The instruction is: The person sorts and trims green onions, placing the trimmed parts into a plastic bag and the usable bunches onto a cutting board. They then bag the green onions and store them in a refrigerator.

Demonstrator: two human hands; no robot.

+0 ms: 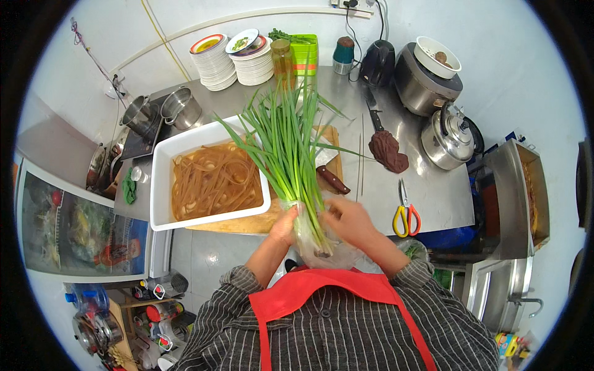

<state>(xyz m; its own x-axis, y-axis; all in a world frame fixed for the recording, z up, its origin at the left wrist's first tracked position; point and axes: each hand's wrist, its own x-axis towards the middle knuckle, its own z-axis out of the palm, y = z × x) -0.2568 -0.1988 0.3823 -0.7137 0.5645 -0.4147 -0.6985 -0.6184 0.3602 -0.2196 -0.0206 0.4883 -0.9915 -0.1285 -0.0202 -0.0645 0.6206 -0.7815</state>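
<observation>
My left hand (284, 226) grips a bunch of long green leafy stalks (297, 171), likely garlic chives, by its lower part. A clear plastic bag (304, 234) wraps the pale root ends, which point towards my red apron. My right hand (350, 221), slightly blurred, is at the right side of the bunch with its fingers curled; whether it pinches the bag cannot be made out. Under the leaves lies a wooden cutting board (248, 225), partly hidden. A knife with a brown handle (335, 180) rests on it, its blade partly covered by the leaves.
Left of the bunch stands a white tub (209, 222) of wide brown noodles in liquid. Scissors (405, 211), a brown cloth (389, 152), a black-handled knife (375, 116) and a kettle (448, 139) are at right. Stacked plates (213, 65), metal pots (182, 107) and a rice cooker (420, 81) stand farther back.
</observation>
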